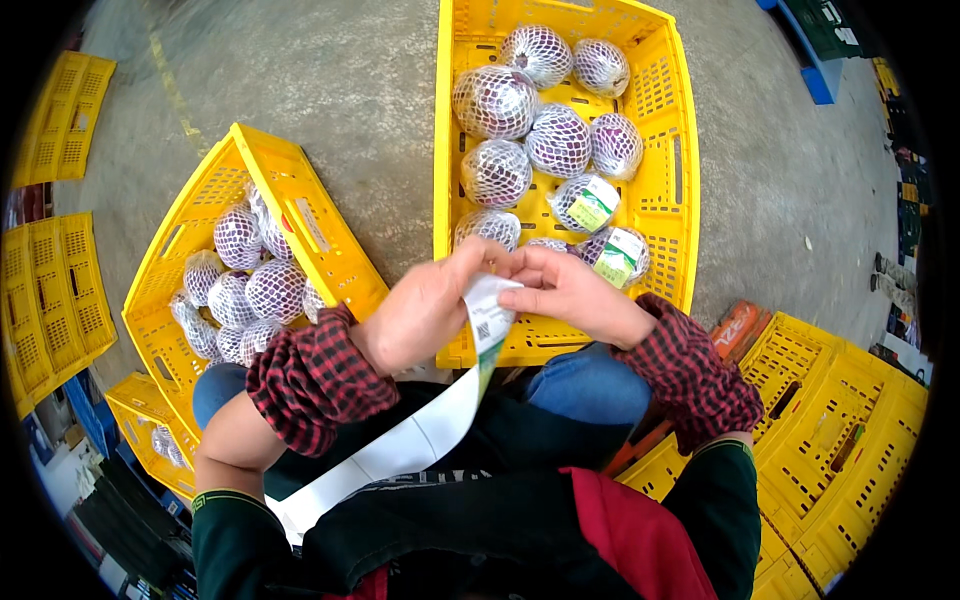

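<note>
A long strip of white and green labels (418, 436) runs from my lap up to my hands. My left hand (420, 308) is closed, pinching the upper end of the strip between thumb and fingers. Facing it, my right hand (578, 292) also pinches that end, thumb on its edge. Just beyond stands a yellow crate (447, 200) with several round purple heads of produce (558, 140) in white nets. Two of them near my right hand carry labels, a nearer one (621, 255) and a farther one (588, 203).
At my left a tilted yellow crate (330, 225) holds more netted purple heads (275, 290). A smaller yellow crate (133, 420) sits below it. More yellow crates (840, 420) are stacked at the right, and others (55, 300) stand at the far left. The floor (350, 80) is grey concrete.
</note>
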A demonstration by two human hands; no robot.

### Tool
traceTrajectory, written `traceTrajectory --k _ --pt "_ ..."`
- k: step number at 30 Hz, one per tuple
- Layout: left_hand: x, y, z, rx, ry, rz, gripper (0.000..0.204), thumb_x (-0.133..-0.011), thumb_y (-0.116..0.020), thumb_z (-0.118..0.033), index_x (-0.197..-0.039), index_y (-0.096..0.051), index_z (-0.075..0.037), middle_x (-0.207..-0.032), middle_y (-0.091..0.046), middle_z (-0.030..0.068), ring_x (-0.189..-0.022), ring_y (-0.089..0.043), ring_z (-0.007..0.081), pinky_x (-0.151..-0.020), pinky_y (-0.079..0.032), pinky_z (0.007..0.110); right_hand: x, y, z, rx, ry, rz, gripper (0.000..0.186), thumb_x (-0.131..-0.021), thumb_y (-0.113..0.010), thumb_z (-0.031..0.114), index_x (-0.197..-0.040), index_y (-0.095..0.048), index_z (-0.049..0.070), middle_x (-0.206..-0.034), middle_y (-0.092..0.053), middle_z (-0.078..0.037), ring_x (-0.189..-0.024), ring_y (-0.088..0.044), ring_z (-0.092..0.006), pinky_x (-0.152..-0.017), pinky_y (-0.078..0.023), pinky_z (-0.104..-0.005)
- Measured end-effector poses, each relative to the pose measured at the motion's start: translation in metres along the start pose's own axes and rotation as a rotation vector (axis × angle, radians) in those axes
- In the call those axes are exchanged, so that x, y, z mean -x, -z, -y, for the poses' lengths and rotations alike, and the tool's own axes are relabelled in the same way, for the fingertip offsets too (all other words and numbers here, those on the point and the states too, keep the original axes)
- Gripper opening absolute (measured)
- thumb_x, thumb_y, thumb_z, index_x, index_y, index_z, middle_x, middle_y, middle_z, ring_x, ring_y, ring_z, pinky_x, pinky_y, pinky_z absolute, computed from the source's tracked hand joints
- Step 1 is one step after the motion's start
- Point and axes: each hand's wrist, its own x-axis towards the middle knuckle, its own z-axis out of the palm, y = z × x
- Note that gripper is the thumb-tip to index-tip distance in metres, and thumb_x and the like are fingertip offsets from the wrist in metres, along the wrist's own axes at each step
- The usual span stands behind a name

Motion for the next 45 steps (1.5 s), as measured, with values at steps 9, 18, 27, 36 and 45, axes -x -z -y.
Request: traceTrajectory --k 9,18,27,36,45 --pt "0.032 0.011 0.018 -0.233 0.497 0.13 0.028 -0.091 -0.06 -0.023 -0.113 -0.049 -0.01 -0.074 -0.063 0.0188 -0.076 -0.063 0.0406 -0.066 -0.049 0.047 -0.002 0.012 0.0 0.799 0.565 -0.309 0.015 -0.09 -0.065 0.015 -0.1 -0.064 0.003 -0.084 -0.066 -0.008 -0.075 -0.064 -0.0154 -0.067 -0.05 -0.0277" --pt "0.051 0.004 0.008 -0.273 0.016 0.04 0.036 -0.079 -0.064 -0.001 -0.114 -0.06 -0.008 -0.086 -0.067 0.0123 -0.073 -0.066 0.0333 -0.068 -0.054 0.039 -0.118 0.146 -0.041 1.152 0.311 -0.654 0.036 -0.084 -0.071 0.029 -0.105 -0.058 0.002 -0.09 -0.06 -0.01 -0.083 -0.058 -0.0237 -0.074 -0.047 -0.0344" --pt "0.022 0.004 -0.003 -0.751 -0.262 0.144 0.034 -0.076 -0.056 -0.007 -0.11 -0.055 -0.008 -0.077 -0.048 0.0078 -0.065 -0.056 0.0275 -0.06 -0.048 0.037 -0.127 0.121 -0.054 1.57 0.525 -0.577 0.064 -0.077 -0.076 0.027 -0.131 -0.05 0.005 -0.125 -0.052 -0.013 -0.115 -0.05 -0.0315 -0.098 -0.039 -0.0398" --pt "-0.005 0.005 0.007 0.049 0.45 -0.128 0.017 -0.089 -0.062 -0.016 -0.094 -0.061 0.0 -0.079 -0.062 0.0202 -0.077 -0.062 0.0381 -0.066 -0.049 0.04 -0.015 0.005 0.002 0.071 0.115 0.008 0.027 -0.094 -0.062 0.016 -0.117 -0.061 0.001 -0.105 -0.066 -0.004 -0.097 -0.06 -0.0088 -0.085 -0.049 -0.0251" --pt "0.047 0.045 0.042 -0.036 0.624 -0.177 0.027 -0.1 -0.051 -0.02 -0.095 -0.063 0.003 -0.077 -0.061 -0.0014 -0.068 -0.052 0.0068 -0.063 -0.045 0.024 -0.043 0.141 0.005 0.491 0.384 -0.607 0.015 -0.092 -0.063 0.018 -0.095 -0.061 0.003 -0.076 -0.06 -0.002 -0.073 -0.057 -0.0108 -0.069 -0.048 -0.0269"
